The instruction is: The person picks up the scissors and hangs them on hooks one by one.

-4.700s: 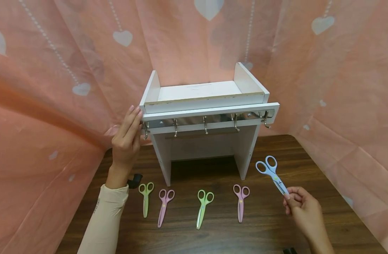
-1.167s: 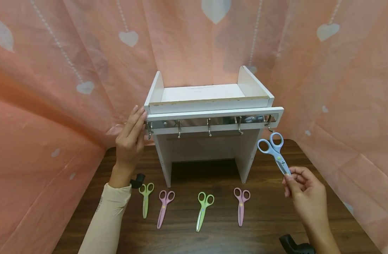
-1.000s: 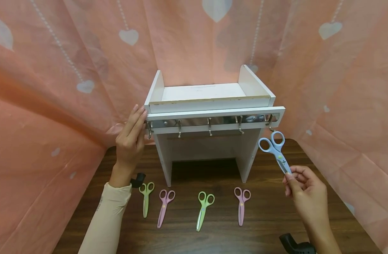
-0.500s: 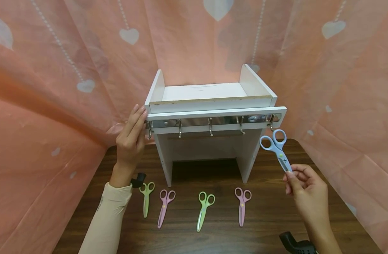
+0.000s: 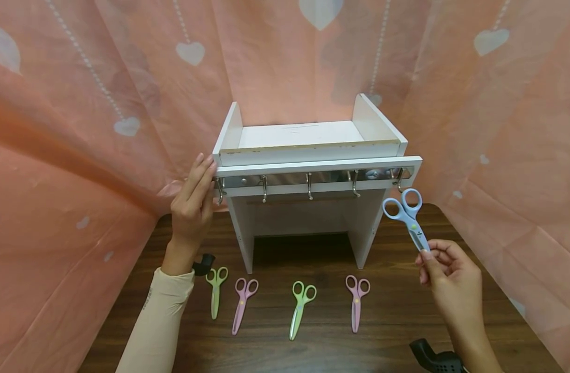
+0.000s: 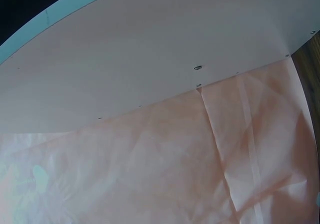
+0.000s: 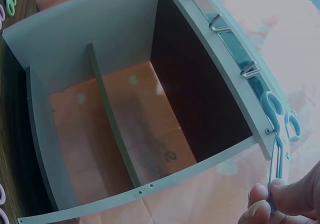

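Note:
My right hand [image 5: 454, 282] pinches a pair of light blue scissors [image 5: 412, 224] by the blade end, finger loops uppermost. Those loops are right at the lower tip of the rightmost metal hook [image 5: 399, 178]; in the right wrist view the scissors [image 7: 278, 129] overlap the rail's end. With straight fingers, my left hand [image 5: 188, 212] rests against the left end of the white hook rail [image 5: 285, 167], which runs along the front of a white shelf unit [image 5: 233, 223]. The left wrist view shows the unit's side panel [image 6: 150, 54], but not the hand.
On the dark wooden table [image 5: 327, 357] lie green scissors [image 5: 215, 292], pink scissors [image 5: 241, 305], brighter green scissors [image 5: 299, 310] and another pink pair [image 5: 356, 303], loops toward the unit. Bare hooks line the rail. A pink curtain with hearts [image 5: 126, 77] surrounds the table.
My right hand has raised the blue scissors from low over the table to the rightmost hook, slowing to a slight upward drift lately. My left hand has stayed at the rail's end.

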Demonstrator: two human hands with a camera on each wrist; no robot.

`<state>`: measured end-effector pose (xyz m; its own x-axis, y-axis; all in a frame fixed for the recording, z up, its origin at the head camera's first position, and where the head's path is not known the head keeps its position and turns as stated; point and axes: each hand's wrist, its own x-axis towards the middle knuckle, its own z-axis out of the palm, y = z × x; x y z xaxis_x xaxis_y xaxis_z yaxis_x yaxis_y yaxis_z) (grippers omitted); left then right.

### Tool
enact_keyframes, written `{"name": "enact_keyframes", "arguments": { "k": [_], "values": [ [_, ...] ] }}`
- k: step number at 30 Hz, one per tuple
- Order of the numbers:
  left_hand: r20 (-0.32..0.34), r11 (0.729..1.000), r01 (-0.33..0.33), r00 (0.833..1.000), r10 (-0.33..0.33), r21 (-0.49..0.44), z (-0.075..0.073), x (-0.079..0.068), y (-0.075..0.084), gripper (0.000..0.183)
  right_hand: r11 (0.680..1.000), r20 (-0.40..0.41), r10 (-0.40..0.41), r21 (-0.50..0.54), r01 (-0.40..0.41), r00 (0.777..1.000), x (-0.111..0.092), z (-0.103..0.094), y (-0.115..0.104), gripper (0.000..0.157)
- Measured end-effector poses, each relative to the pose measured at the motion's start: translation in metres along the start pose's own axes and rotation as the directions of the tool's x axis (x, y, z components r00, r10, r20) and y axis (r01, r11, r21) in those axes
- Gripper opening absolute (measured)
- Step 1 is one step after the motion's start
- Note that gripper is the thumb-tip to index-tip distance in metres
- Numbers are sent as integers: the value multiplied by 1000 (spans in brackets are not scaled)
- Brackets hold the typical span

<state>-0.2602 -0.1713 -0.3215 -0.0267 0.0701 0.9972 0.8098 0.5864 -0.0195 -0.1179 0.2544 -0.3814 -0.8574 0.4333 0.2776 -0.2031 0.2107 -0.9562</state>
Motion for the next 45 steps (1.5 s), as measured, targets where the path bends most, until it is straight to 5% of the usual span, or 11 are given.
{"name": "enact_keyframes", "arguments": {
  "k": [45],
  "values": [
    [1, 1000, -7, 1000, 7, -18, -2, 2, 2, 39, 1000, 67, -16, -16, 17, 998, 3, 5, 10, 10]
  ]
}}
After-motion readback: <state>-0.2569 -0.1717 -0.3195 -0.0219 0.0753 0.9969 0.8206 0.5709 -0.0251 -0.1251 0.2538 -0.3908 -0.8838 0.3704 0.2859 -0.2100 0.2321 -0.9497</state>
